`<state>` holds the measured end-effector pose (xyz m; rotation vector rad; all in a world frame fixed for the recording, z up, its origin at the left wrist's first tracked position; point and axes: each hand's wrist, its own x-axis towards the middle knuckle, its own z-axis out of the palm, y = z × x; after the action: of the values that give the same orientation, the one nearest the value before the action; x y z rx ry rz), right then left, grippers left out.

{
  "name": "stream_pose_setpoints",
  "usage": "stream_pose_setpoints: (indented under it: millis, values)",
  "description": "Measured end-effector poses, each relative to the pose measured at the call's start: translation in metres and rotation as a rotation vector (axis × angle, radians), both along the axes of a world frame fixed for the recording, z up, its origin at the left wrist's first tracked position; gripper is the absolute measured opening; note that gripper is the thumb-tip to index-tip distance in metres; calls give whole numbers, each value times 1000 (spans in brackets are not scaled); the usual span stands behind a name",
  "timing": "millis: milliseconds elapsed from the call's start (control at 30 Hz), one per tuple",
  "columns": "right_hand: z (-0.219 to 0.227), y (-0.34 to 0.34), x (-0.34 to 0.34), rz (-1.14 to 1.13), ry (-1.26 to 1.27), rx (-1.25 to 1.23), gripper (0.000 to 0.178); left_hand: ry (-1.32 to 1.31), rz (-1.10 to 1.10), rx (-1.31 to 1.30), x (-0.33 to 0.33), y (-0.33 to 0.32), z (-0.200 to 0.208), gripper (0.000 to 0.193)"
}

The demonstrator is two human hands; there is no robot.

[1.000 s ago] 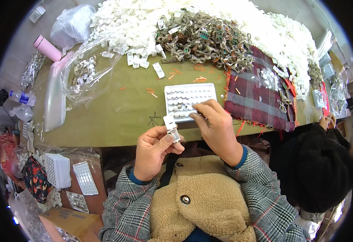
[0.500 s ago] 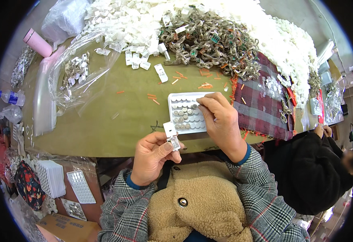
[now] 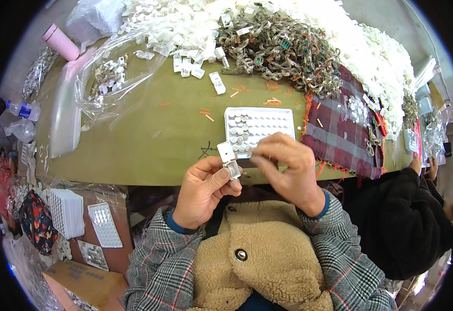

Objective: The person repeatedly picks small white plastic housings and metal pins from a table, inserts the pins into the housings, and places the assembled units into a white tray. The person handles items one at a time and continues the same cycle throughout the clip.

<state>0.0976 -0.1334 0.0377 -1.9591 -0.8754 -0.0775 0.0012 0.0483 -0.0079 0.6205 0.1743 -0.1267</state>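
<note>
My left hand (image 3: 201, 191) pinches a small white plastic case (image 3: 227, 152) between thumb and fingers, above the table's near edge. The case stands open: a white flap points up, and a clear hollow part faces me. To its right is my right hand (image 3: 292, 168), thumb and fingertips drawn together, slightly blurred. Whether a small thing sits between those fingertips I cannot make out. Just beyond both hands lies a white tray (image 3: 260, 109) with rows of round wells. Silver button cells (image 3: 239, 124) fill wells on its left side.
White plastic cases (image 3: 187, 65) are heaped at the back, beside tangled grey-brown straps (image 3: 283, 44). Small orange strips (image 3: 204, 111) are scattered on the green table (image 3: 133, 150). A plaid cloth (image 3: 335, 129) lies right. A co-worker in black (image 3: 407, 223) sits at far right.
My right hand has drawn back from the tray's wells toward me, nearer the case. My left hand still holds the case. The whole view has shifted slightly.
</note>
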Motion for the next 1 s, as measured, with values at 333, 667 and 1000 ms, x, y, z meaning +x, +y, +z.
stream_pose_setpoints:
  millis: [333,667,1000]
  values:
    - [6,8,-40,131,-182,-29,29,-5,-13,20,-15,-11,-3,23]
    - [-6,19,-36,103,-374,116,37,6,8,-6,-17,-13,3,20]
    - [-19,4,4,-228,-103,31,34,93,83,247,0,-4,4,20]
